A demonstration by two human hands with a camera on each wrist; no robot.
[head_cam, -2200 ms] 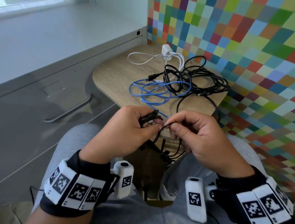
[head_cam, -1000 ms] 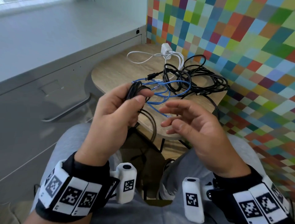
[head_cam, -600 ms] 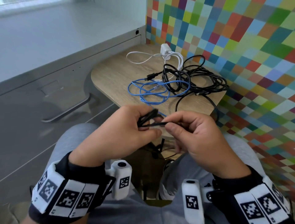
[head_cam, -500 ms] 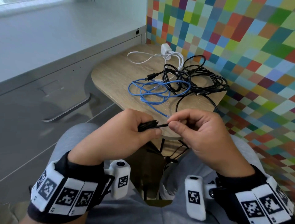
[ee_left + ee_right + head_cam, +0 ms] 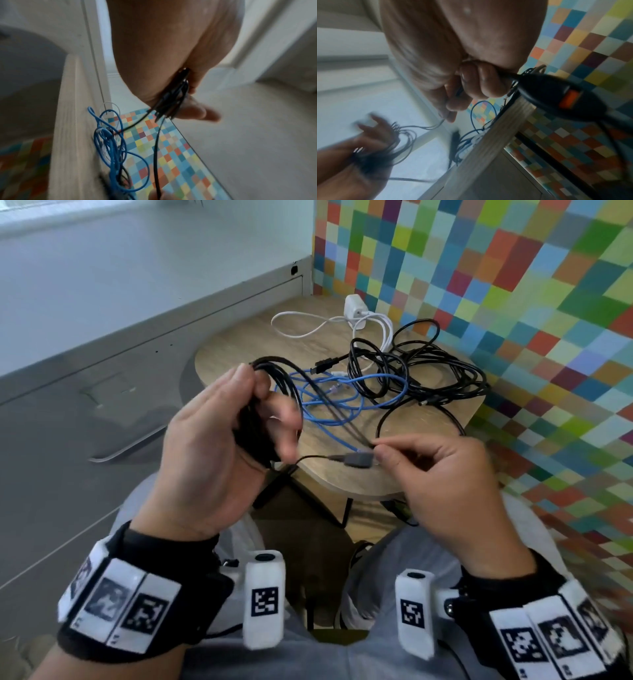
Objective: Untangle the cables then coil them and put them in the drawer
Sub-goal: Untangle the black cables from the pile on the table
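My left hand (image 5: 270,405) is raised over the near edge of the wooden table (image 5: 239,350) and grips a coil of thin black cable (image 5: 274,378), its loops fanning out above the fingers. The same coil (image 5: 173,100) lies against the palm in the left wrist view. My right hand (image 5: 380,453) pinches this cable's dark plug end (image 5: 358,459), a short free stretch running back to the coil. On the table lie a blue cable (image 5: 342,402), a black cable tangle (image 5: 428,374) and a white charger (image 5: 354,308) with its white lead.
The grey cabinet to the left has a closed drawer with a metal handle (image 5: 130,445). A colourful checked wall (image 5: 513,302) borders the table on the right. In the right wrist view a black inline switch with an orange button (image 5: 565,100) hangs near the table edge.
My left hand has risen from in front of the table to above its edge with the coil. My right hand now pinches the plug end, farther from the left hand.
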